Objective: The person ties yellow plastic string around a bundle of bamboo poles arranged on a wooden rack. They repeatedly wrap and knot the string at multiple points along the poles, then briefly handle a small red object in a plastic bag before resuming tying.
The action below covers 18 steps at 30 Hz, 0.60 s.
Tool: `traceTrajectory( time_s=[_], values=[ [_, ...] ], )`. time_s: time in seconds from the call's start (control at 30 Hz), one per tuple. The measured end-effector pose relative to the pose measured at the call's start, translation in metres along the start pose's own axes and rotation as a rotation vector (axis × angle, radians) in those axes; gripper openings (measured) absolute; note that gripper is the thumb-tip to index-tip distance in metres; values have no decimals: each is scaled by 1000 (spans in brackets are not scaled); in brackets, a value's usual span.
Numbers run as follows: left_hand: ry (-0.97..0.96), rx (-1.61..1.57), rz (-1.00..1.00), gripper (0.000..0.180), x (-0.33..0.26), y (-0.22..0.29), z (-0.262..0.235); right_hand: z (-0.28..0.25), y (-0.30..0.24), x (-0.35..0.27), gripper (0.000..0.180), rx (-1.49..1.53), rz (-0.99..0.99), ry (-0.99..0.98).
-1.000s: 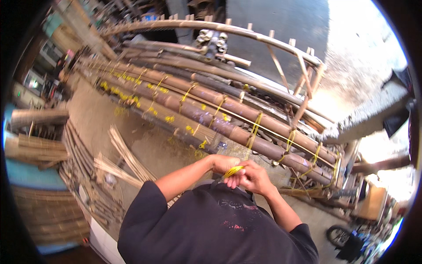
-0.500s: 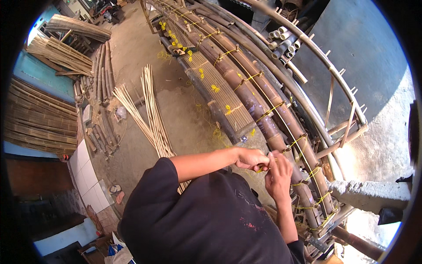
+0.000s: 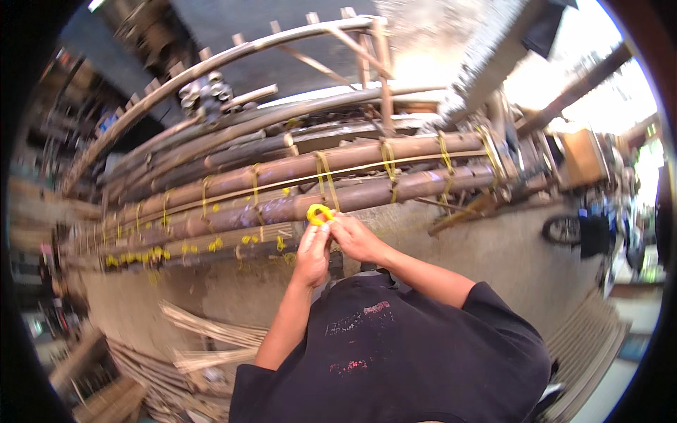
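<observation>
A small coil of yellow string is pinched in front of my body at the fingertips of both hands. My left hand is closed on its lower side. From the right, my right hand grips the same coil, fingers close together. Just beyond the hands runs a long brown bamboo pole, with a second bamboo pole parallel behind it. Yellow string lashings wrap both poles at intervals. To the left lies a panel of thin bamboo slats with yellow string tufts along its edge.
Loose bamboo strips lie on the concrete floor at the lower left. Behind the poles stands a bamboo rail with pegs, near some stacked pipes. A motorbike wheel shows at the right.
My view and body have swung round to the right, so the poles now run across the picture. The yellow string, mostly hidden by my fingers before, now shows as a looped coil.
</observation>
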<state>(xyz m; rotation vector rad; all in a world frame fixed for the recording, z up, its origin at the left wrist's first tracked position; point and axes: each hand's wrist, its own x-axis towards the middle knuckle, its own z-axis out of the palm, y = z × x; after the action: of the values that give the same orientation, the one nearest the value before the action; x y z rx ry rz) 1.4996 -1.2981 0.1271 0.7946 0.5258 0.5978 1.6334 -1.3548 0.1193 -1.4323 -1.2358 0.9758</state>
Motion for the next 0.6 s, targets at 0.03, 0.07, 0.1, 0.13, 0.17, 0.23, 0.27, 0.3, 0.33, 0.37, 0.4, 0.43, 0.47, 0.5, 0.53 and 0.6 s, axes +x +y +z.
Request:
traceTrajectory(
  time_s=[0.03, 0.07, 0.1, 0.13, 0.17, 0.23, 0.27, 0.3, 0.33, 0.37, 0.4, 0.43, 0.47, 0.5, 0.53, 0.6],
  values=[
    [-24, 3, 2, 32, 5, -6, 1, -5, -4, -2, 33, 57, 14, -8],
    [-44, 5, 6, 30, 9, -11, 2, -12, -2, -7, 33, 78, 82, -61],
    [-63, 3, 11, 29, 14, -17, 1, -20, 0, -11, 32, 100, 149, -117],
    [-58, 40, -26, 23, 17, -21, 2, -25, 2, -14, 32, 123, 212, -186],
    [-54, 90, -22, 21, 18, -25, 5, -33, 4, -19, 30, 68, 73, -82],
    [-34, 182, 8, 18, 21, -28, 16, -58, 10, -32, 28, -61, -207, 107],
    [-18, 226, 28, 18, 22, -28, 19, -75, 16, -37, 23, -28, -86, 264],
    [-9, 209, 23, 18, 24, -28, 20, -97, 26, -43, 20, 8, 36, 419],
    [5, 192, 20, 18, 26, -29, 19, -119, 37, -48, 19, -57, 33, 655],
    [12, 171, 17, 18, 29, -28, 21, -145, 50, -54, 19, -127, 31, 895],
    [-9, 159, 23, 18, 31, -28, 25, -175, 84, -65, 17, -19, 58, 1075],
    [-16, 155, 10, 18, 33, -29, 26, -197, 108, -74, 17, -36, 130, 1189],
    [-20, 151, -2, 18, 33, -29, 26, -214, 122, -82, 18, -144, 155, 1251],
    [-21, 147, -13, 18, 32, -29, 27, -223, 129, -85, 20, -189, 184, 1293],
    [-17, 149, -13, 18, 31, -30, 29, -228, 135, -86, 20, -215, 186, 1295],
    [-50, 119, -32, 17, 27, -32, 28, -231, 142, -83, 19, -267, 208, 1290]
  ],
)
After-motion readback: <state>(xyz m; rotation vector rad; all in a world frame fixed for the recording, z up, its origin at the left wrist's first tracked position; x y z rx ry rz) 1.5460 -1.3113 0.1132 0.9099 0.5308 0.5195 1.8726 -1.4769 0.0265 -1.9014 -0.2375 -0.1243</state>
